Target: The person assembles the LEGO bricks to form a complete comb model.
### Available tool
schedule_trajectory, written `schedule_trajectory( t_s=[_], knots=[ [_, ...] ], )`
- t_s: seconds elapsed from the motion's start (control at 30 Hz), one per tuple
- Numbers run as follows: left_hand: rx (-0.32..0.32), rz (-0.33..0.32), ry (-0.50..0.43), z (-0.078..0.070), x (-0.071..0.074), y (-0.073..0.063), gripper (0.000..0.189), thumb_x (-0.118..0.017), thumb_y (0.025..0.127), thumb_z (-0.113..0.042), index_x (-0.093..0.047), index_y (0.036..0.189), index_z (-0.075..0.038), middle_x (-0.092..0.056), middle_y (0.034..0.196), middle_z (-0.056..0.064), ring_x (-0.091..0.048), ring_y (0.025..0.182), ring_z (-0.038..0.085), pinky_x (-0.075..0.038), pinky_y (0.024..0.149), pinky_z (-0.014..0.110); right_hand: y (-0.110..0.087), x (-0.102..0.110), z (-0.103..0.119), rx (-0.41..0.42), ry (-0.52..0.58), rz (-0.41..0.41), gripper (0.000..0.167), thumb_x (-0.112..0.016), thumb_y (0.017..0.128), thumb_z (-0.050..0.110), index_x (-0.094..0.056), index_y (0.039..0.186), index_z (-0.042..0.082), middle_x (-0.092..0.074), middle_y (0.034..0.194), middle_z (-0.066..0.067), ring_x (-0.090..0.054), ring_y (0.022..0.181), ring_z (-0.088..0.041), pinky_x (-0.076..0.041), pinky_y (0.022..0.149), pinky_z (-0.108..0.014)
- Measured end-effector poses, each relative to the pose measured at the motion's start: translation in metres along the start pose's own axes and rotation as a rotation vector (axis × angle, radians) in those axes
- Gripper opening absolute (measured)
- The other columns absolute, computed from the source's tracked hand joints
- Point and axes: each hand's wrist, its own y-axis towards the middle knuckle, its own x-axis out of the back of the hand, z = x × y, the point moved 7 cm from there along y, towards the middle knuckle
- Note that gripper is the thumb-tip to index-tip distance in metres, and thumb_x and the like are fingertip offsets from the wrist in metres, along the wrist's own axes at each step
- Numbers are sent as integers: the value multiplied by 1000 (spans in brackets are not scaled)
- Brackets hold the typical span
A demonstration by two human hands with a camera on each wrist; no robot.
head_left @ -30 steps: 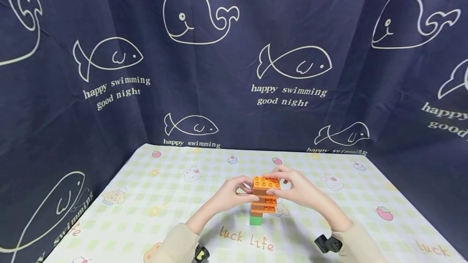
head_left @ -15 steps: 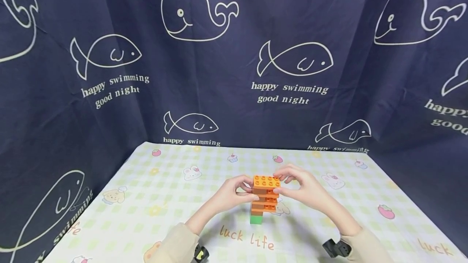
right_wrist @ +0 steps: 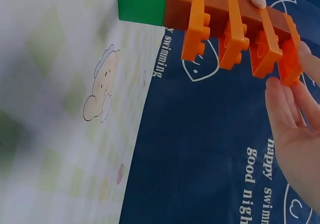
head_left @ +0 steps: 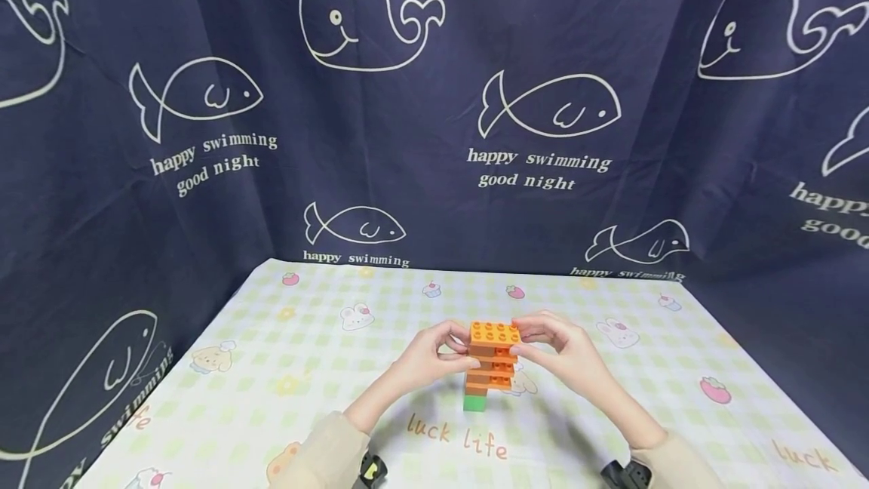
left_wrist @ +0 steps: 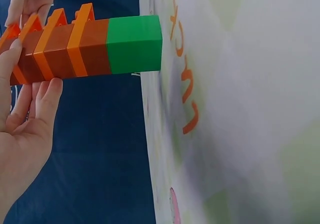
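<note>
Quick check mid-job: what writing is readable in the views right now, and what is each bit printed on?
"happy swimming good night": white print on the dark blue fish-and-whale backdrop cloth, repeated at the left; partly cut off elsewhere.
"luck life": orange lettering on the pale green checked tablecloth, in front of the orange and brown brick tower on a green brick.
"luck": cut off at the tablecloth's right edge.
No writing readable on the bricks.

The block tower (head_left: pixel 490 367) stands upright on the table (head_left: pixel 285 368), near the middle of it and close in front of me. My left hand (head_left: pixel 426 357) is at the tower's left side and my right hand (head_left: pixel 566 353) at its right, both up at its top layers, my fingers (head_left: pixel 453 357) touching them. Its bottom block (head_left: pixel 475 401) sits on the table below my hands. The printed words (head_left: pixel 458 440) lie nearer to me than the tower. The curtain (head_left: pixel 434 112) hangs behind the table and along both its sides.
</note>
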Motion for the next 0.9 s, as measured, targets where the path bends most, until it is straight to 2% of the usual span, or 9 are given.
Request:
schedule_trajectory(
  t_s=[0.17, 0.23, 0.33, 0.4, 0.5, 0.57, 0.6, 0.73, 0.9],
  knots=[
    [-10, -57, 28, 0, 3, 3, 30, -74, 81, -21, -60, 105, -9, -64, 106, 5, -63, 93, 13, -56, 80, 21, 4, 1, -5, -56, -64, -39, 30, -73, 80, 7, -65, 108, 4, -68, 102, -10, -65, 89, -5, -56, 81, -26],
    [-20, -96, 39, -2, 5, 4, 29, -73, 82, -21, -61, 106, -10, -66, 105, 5, -64, 94, 16, -56, 84, 27, 8, 2, -7, -83, -97, -50, 29, -72, 81, 9, -65, 108, 5, -69, 102, -9, -65, 89, -4, -56, 80, -24],
    [-16, -147, 45, -15, 9, 1, 28, -71, 84, -18, -61, 109, -8, -68, 106, 7, -65, 96, 21, -54, 89, 39, 14, 1, -2, -107, -122, -63, 29, -71, 82, 10, -65, 109, 3, -69, 101, -11, -64, 87, -4, -57, 78, -22],
    [-8, -166, 35, -20, 12, -2, 28, -70, 85, -16, -62, 110, -6, -68, 106, 9, -64, 97, 24, -53, 89, 39, 16, 0, 4, -134, -134, -73, 29, -71, 82, 8, -65, 109, 0, -69, 99, -13, -65, 86, -6, -57, 77, -21],
    [39, -174, -2, -16, 15, -3, 30, -69, 86, -19, -63, 112, -5, -67, 107, 10, -64, 96, 21, -55, 84, 29, 19, -2, 4, -185, -149, -81, 29, -71, 83, 12, -66, 109, 1, -70, 97, -12, -66, 83, -6, -56, 76, -20],
    [85, -169, -73, -5, 16, -1, 34, -69, 85, -23, -62, 113, -3, -67, 108, 11, -65, 94, 18, -56, 81, 24, 21, -3, -4, -229, -152, -84, 29, -72, 83, 17, -67, 108, 3, -71, 96, -10, -67, 82, -7, -56, 75, -19],
    [118, -165, -111, 2, 15, 0, 37, -70, 85, -25, -62, 114, -3, -66, 108, 11, -65, 93, 17, -57, 81, 25, 21, -3, -10, -248, -150, -86, 29, -72, 83, 21, -68, 107, 5, -71, 96, -9, -67, 82, -7, -56, 75, -19],
    [218, -136, -248, 9, 12, -3, 46, -71, 84, -28, -58, 115, 4, -64, 102, 14, -67, 85, 16, -58, 79, 30, 21, -7, -20, -291, -152, -72, 29, -72, 83, 26, -71, 103, 5, -72, 97, -9, -68, 82, -8, -55, 74, -19],
    [270, -103, -269, 14, 8, -6, 45, -70, 84, -24, -54, 112, 8, -62, 97, 14, -67, 80, 16, -59, 77, 34, 20, -13, -29, -281, -194, -35, 24, -71, 83, 23, -73, 99, 5, -72, 99, -10, -70, 84, -14, -56, 74, -20]
  ],
)
